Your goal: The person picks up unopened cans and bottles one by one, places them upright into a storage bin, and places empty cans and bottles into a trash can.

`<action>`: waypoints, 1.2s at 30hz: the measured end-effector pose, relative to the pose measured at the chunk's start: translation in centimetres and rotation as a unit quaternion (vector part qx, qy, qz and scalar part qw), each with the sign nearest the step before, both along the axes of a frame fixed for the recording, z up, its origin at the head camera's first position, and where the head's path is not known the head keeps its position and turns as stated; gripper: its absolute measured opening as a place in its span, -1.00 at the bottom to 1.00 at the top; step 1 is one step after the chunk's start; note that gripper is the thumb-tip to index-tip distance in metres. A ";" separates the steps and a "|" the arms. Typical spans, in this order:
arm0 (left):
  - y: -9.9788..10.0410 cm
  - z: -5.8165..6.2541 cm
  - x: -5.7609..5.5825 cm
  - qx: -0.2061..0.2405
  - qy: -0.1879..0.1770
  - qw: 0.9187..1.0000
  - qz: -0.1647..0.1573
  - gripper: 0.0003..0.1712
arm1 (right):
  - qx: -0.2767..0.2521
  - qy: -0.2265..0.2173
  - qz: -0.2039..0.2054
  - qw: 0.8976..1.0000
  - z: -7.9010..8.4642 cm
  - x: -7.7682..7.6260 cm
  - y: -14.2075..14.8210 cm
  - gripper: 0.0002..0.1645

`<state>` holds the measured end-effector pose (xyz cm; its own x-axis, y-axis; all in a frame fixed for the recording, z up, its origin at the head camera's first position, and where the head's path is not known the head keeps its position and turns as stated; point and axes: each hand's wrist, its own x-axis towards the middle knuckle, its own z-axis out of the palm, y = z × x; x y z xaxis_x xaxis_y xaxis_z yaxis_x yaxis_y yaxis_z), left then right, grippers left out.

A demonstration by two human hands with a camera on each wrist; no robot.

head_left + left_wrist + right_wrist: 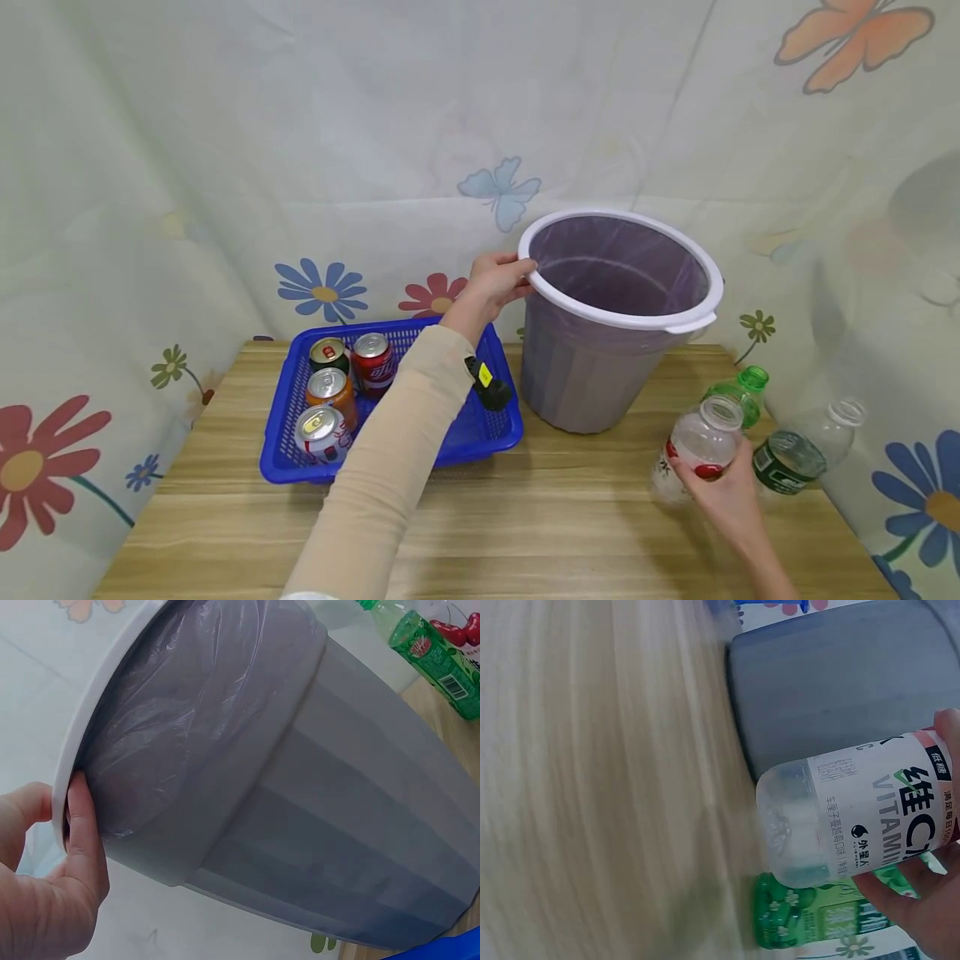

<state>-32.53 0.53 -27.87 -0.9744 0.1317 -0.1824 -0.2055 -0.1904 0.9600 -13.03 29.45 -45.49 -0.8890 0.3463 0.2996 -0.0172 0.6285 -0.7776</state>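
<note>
My left hand (501, 282) pinches the white rim (622, 318) of a grey trash bin (592, 379) between thumb and fingers. A thin translucent liner (202, 697) folds over the bin's edge. With its label facing the right wrist camera, a clear plastic bottle (697, 446) is gripped round its body by my right hand (723, 496). That bottle has no cap and leans slightly; whether its base touches the table, I cannot tell. Right behind it is a green bottle (750, 383), and to its right a clear bottle with a dark green label (795, 458).
A blue plastic basket (277, 425) on the left holds several drink cans (330, 396), partly behind my left sleeve. Everything rests on a wooden table (525, 525). A patterned cloth (375, 167) hangs close behind and at the sides.
</note>
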 end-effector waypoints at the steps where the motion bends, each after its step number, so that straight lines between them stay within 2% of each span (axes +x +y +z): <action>1: 0.0 0.0 0.0 0.001 0.000 1.000 -0.001 -0.47 | 0.006 -0.001 -0.002 1.000 0.3 0.1 0.1 0.01; 8: 0.1 0.0 -0.1 -0.001 -0.001 1.000 -0.001 -0.45 | 0.056 -0.022 -0.001 0.998 2.3 0.5 0.7 0.07; 13: 0.1 -0.1 -0.2 -0.001 -0.003 1.000 0.001 -0.46 | 0.086 -0.009 0.005 0.996 3.7 0.5 0.8 0.08; 27: 0.3 -0.2 -0.4 0.003 -0.002 1.000 -0.005 -0.46 | 0.123 0.009 0.014 0.992 7.3 0.4 1.4 0.05; 36: 0.2 -0.1 -0.3 -0.006 -0.004 1.000 -0.004 -0.45 | 0.134 0.034 0.053 0.989 9.5 0.0 2.1 0.04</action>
<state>-32.80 0.76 -27.94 -0.9719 0.1370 -0.1914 -0.2142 -0.1774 0.9605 -13.06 31.54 -36.01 -0.8910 0.1527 0.4275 -0.1400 0.8035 -0.5787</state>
